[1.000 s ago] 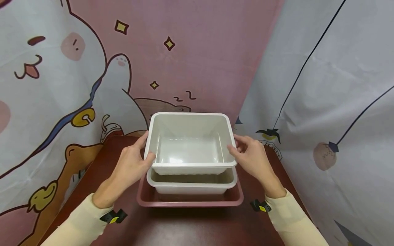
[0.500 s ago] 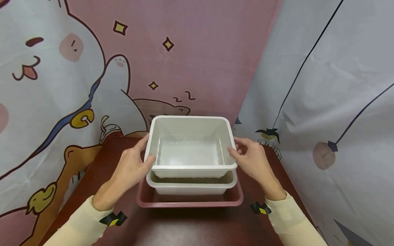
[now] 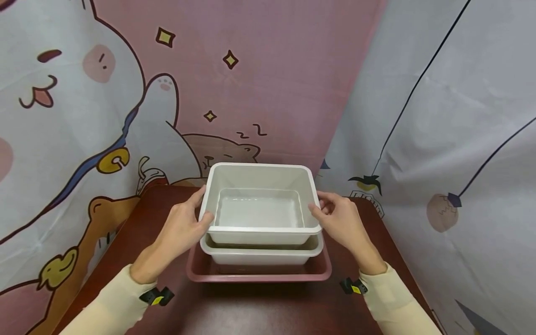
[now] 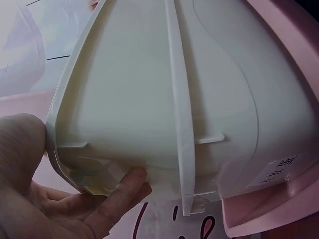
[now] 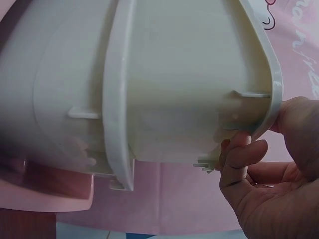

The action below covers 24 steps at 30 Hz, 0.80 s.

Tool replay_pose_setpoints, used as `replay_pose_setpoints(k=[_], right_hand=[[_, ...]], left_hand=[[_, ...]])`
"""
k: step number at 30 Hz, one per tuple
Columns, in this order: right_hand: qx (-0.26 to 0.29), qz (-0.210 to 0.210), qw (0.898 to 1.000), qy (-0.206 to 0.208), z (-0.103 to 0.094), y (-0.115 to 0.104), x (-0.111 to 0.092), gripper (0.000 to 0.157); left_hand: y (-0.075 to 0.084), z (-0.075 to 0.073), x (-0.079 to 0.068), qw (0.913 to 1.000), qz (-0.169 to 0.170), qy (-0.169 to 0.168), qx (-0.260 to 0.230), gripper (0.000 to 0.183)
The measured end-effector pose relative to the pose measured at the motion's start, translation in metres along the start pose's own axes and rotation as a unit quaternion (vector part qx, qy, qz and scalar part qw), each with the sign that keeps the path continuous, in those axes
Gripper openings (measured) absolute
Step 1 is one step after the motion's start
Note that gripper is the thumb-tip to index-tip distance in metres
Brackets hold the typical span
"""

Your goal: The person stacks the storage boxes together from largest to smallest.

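Both hands hold a white plastic bin (image 3: 259, 209) by its short sides. In the head view the left hand (image 3: 177, 228) grips the left rim, thumb over the top edge and fingers beneath. Opposite it, the right hand (image 3: 341, 218) pinches the right rim the same way. The held bin sits partly down inside a second white bin (image 3: 261, 257), which stands in a shallow pink tray (image 3: 259, 278). In the left wrist view, fingertips (image 4: 130, 181) press the bin's outer wall under the lip. Curled fingers of the right hand show under the rim in the right wrist view.
The tray stands on a dark red-brown table (image 3: 251, 311). Behind it hangs a pink cloth (image 3: 284, 93) with cartoon drawings, and a white cloth (image 3: 439, 116) borders the right side. A dark strap sits at each wrist.
The upper white bin has come down lower into the second bin, both hands lowering with it. Their hold on the rim stays the same. The lower bin and pink tray have not moved.
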State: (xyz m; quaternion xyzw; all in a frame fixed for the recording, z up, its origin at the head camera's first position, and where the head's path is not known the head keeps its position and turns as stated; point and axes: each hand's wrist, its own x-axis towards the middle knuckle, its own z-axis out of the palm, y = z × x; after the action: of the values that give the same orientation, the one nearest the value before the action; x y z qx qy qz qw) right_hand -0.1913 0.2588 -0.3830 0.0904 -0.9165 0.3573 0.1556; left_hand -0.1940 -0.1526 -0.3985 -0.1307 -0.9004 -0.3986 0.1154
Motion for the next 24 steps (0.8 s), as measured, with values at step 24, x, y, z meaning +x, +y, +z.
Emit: replay_pose_setpoints(k=[24], right_hand=[[0.003,0.034,0.999,-0.017,0.013,0.012,-0.004,0.044]], left_hand=[[-0.008,0.012,-0.002,0.9997,-0.006,-0.022,-0.012,0.072]])
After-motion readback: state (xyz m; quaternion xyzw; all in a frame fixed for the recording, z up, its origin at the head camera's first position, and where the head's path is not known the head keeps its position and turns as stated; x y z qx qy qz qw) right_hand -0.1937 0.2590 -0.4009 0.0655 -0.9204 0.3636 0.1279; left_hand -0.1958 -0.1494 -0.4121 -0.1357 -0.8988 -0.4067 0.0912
